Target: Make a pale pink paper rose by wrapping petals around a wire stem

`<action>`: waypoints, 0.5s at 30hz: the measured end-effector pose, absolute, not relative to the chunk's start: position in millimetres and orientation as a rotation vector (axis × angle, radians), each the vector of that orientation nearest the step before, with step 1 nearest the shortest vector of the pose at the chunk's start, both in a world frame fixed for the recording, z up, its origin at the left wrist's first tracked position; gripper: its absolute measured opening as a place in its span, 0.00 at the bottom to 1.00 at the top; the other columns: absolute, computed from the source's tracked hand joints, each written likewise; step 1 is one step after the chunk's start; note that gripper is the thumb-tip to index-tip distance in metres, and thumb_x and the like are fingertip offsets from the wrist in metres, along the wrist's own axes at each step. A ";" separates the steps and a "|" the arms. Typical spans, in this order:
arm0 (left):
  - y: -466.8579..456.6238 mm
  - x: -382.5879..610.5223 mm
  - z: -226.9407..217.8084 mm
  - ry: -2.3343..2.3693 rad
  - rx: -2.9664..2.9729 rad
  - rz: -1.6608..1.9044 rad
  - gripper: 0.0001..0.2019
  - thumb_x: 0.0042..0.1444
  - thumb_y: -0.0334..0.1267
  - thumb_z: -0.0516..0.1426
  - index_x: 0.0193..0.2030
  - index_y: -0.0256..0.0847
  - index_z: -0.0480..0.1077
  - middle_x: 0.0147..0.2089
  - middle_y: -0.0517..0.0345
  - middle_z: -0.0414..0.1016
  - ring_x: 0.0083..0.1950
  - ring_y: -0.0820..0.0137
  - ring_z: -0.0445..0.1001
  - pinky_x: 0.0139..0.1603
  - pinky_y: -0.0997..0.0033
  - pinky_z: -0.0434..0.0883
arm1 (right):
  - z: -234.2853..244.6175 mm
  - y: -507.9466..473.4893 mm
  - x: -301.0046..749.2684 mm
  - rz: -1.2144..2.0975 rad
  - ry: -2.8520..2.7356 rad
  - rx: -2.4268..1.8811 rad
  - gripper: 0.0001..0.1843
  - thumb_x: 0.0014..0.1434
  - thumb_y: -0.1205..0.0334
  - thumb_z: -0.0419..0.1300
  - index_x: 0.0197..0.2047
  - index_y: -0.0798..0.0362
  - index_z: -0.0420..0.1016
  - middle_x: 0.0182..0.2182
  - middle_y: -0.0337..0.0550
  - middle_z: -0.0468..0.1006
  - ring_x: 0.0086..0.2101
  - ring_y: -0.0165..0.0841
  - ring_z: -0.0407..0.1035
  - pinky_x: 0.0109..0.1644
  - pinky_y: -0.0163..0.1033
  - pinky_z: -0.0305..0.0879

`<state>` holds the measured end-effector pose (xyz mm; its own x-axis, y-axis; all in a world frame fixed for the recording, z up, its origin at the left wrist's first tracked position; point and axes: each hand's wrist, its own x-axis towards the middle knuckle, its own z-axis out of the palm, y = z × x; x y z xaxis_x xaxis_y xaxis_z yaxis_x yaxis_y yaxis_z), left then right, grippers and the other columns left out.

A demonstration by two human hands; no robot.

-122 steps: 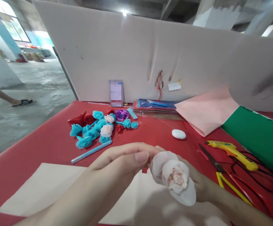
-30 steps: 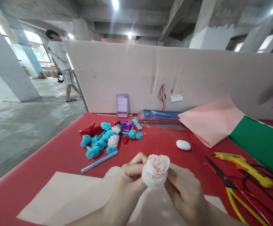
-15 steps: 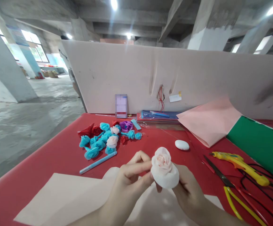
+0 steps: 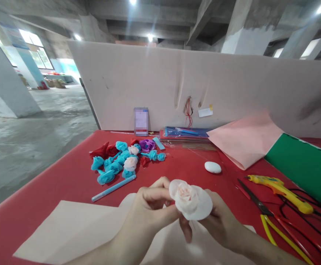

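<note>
A pale pink and white paper rose (image 4: 188, 198) is held up between my two hands, its layered petals facing me. My left hand (image 4: 156, 206) pinches the rose's left edge between thumb and fingers. From the right, my right hand (image 4: 218, 217) grips the underside of the flower, and its fingers are partly hidden behind the petals. Pale pink paper sheets (image 4: 69, 228) lie on the table below my hands. Beyond the left hand sits a pile of blue paper roses (image 4: 116, 167), with red ones, a purple rose (image 4: 147, 145) and pale pink ones among them.
A blue stick (image 4: 114, 188) lies before the pile. On the right are a white oval case (image 4: 212, 167), scissors (image 4: 262, 208), a yellow glue gun (image 4: 283, 189) with black cord, and pink paper (image 4: 246, 143) beside a green sheet (image 4: 301, 169). A phone (image 4: 140, 122) leans against the back board.
The rose has turned in my hands, so its wide outer petal now spreads to the right instead of downward. The flower sits slightly lower. The view has shifted a little.
</note>
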<state>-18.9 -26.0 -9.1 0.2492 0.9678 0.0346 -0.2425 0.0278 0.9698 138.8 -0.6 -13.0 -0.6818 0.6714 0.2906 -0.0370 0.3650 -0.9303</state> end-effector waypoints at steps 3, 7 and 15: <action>-25.5 -17.8 -12.8 0.892 1.112 1.204 0.07 0.47 0.33 0.62 0.20 0.39 0.74 0.25 0.61 0.65 0.27 0.72 0.70 0.34 0.70 0.69 | -18.3 -5.8 136.3 0.876 -2.044 -0.654 0.14 0.63 0.68 0.49 0.27 0.53 0.67 0.23 0.38 0.72 0.25 0.26 0.66 0.31 0.29 0.63; -22.6 -14.2 -16.7 0.965 1.162 1.226 0.07 0.47 0.31 0.60 0.20 0.38 0.71 0.27 0.62 0.63 0.30 0.73 0.69 0.33 0.75 0.69 | -25.6 -7.4 131.3 0.368 -2.070 -0.676 0.12 0.57 0.76 0.47 0.32 0.53 0.68 0.23 0.40 0.72 0.24 0.30 0.66 0.29 0.31 0.62; 18.4 -60.0 -4.2 1.167 1.770 0.901 0.12 0.51 0.40 0.56 0.41 0.42 0.73 0.33 0.57 0.74 0.35 0.67 0.73 0.37 0.70 0.71 | -20.4 -0.5 133.7 0.678 -1.940 -0.877 0.13 0.64 0.66 0.45 0.30 0.54 0.65 0.21 0.39 0.71 0.22 0.28 0.66 0.28 0.31 0.61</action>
<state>-60.0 18.4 -4.2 0.3162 0.9404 0.1252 0.3593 -0.2409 0.9016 133.7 -0.5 -20.4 -0.3672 0.7895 0.4918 0.3117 0.6026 -0.7347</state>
